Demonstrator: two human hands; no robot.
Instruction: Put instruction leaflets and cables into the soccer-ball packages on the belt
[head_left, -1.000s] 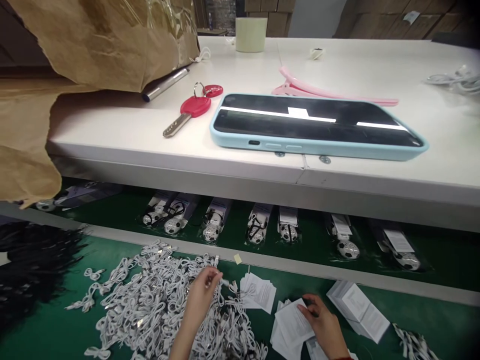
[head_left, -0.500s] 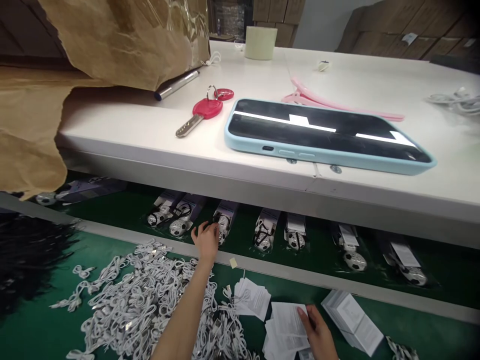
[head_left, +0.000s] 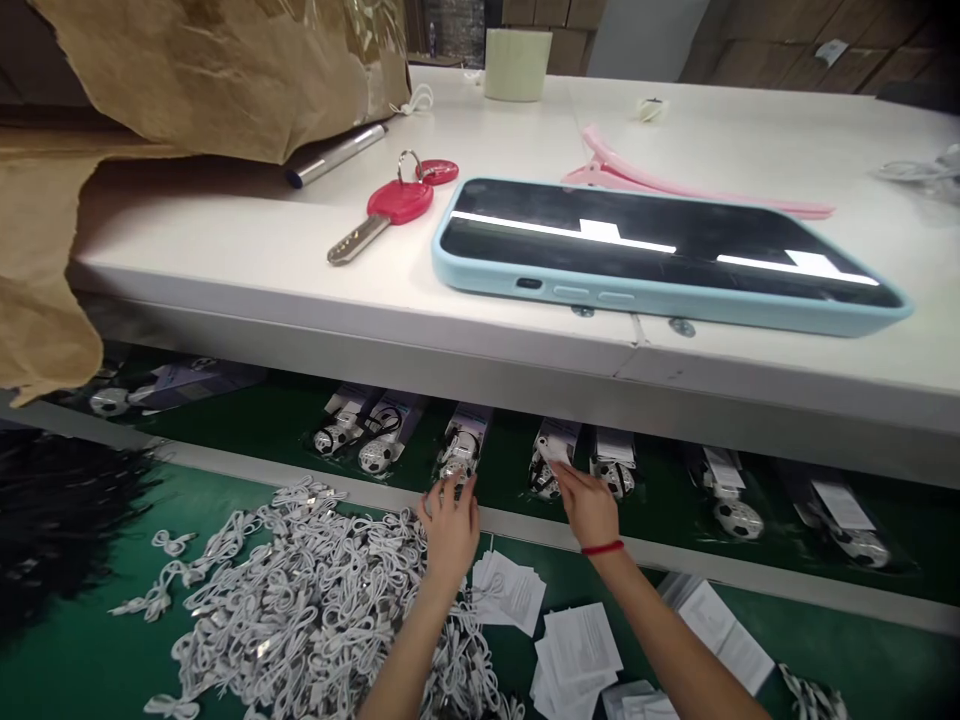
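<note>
My left hand (head_left: 452, 525) is at the near edge of the belt, palm down with fingers apart, its fingertips at the lower end of a clear-bagged pack with a soccer-ball-patterned item (head_left: 459, 448). My right hand (head_left: 591, 508), with a red band at the wrist, pinches a small white paper leaflet (head_left: 556, 450). That leaflet lies over another bagged soccer-ball pack (head_left: 541, 478), partly covering it. Loose white leaflets (head_left: 581, 645) lie below my right forearm, and a second group of leaflets (head_left: 508, 590) is between my forearms.
A big heap of bundled white USB cables (head_left: 322, 600) covers the green bench to the left, beside black straps (head_left: 60, 510). More bagged packs (head_left: 739, 515) lie along the dark green belt (head_left: 510, 450). The white shelf above holds a phone (head_left: 660, 250), a key (head_left: 382, 215) and a tape roll (head_left: 517, 65).
My right hand has moved from the leaflet pile up to a pack on the belt, bringing a leaflet. My left hand has shifted slightly right and nearer. The packs have drifted right in view.
</note>
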